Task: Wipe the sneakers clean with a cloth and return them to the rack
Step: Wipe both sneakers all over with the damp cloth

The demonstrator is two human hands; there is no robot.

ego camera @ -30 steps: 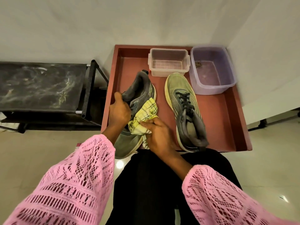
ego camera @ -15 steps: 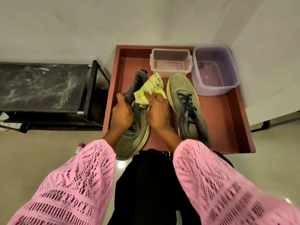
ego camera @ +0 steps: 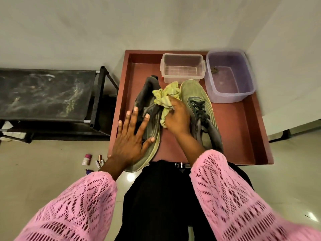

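Two grey-green sneakers lie on a red-brown tray table (ego camera: 243, 136). The left sneaker (ego camera: 152, 122) lies on its side, its toe hanging over the near edge. My left hand (ego camera: 132, 136) has its fingers spread flat and straight over that sneaker. My right hand (ego camera: 177, 117) grips a crumpled yellow-green cloth (ego camera: 166, 96) against the left sneaker's heel end. The right sneaker (ego camera: 196, 101) stands upright, toe pointing away, black laces showing. A black rack (ego camera: 46, 94) stands to the left.
A clear plastic box (ego camera: 182, 68) and a purple tub (ego camera: 229, 77) sit at the tray's far end. Small bottles (ego camera: 92, 160) lie on the floor by the rack. White walls close in behind and on the right.
My left hand has let go of the left sneaker and opened flat above it. My right hand with the cloth moved from the sneaker's middle up toward its heel end.
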